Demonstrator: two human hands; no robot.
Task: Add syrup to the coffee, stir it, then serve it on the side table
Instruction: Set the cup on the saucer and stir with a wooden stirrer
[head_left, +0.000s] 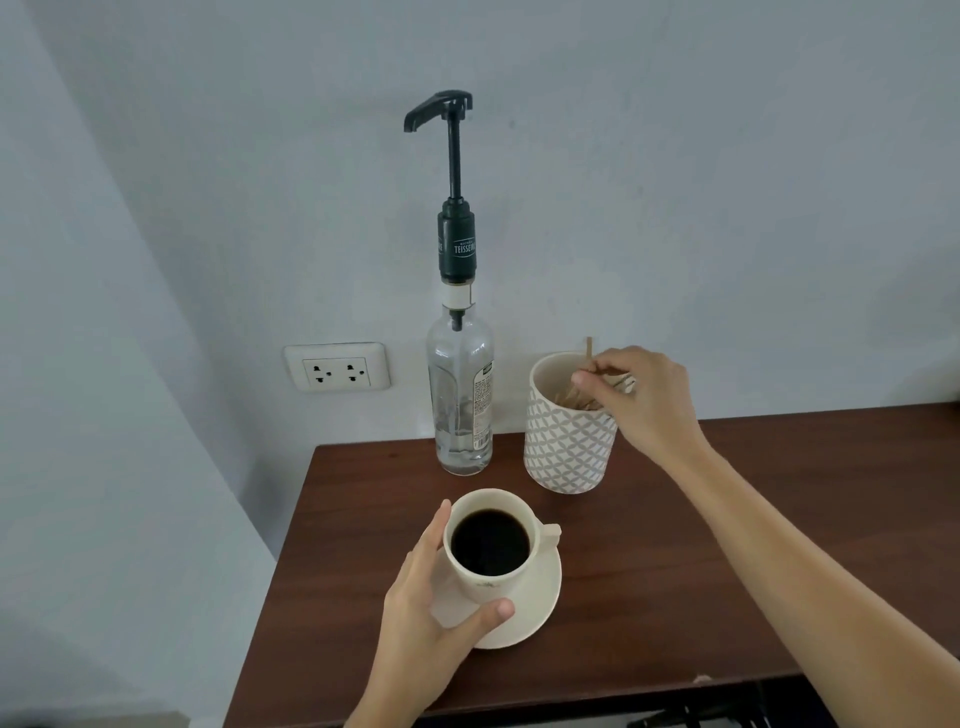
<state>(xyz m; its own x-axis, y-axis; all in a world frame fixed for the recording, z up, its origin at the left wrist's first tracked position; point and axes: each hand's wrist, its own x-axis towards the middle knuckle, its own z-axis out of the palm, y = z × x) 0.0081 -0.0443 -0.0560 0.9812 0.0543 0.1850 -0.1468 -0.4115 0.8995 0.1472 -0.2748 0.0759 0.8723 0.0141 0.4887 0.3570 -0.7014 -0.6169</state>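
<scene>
A cream cup of black coffee stands on a cream saucer near the front left of the dark wooden table. My left hand wraps around the cup's left side, thumb on its front. Behind it stands a clear glass syrup bottle with a tall black pump. To its right is a patterned ceramic holder with several wooden stir sticks. My right hand reaches over the holder's rim, fingertips pinched on a wooden stick that pokes up.
A white double wall socket sits on the pale wall left of the bottle. The table's left edge runs close to the cup and saucer. Dark frame parts show below the front edge at the bottom right.
</scene>
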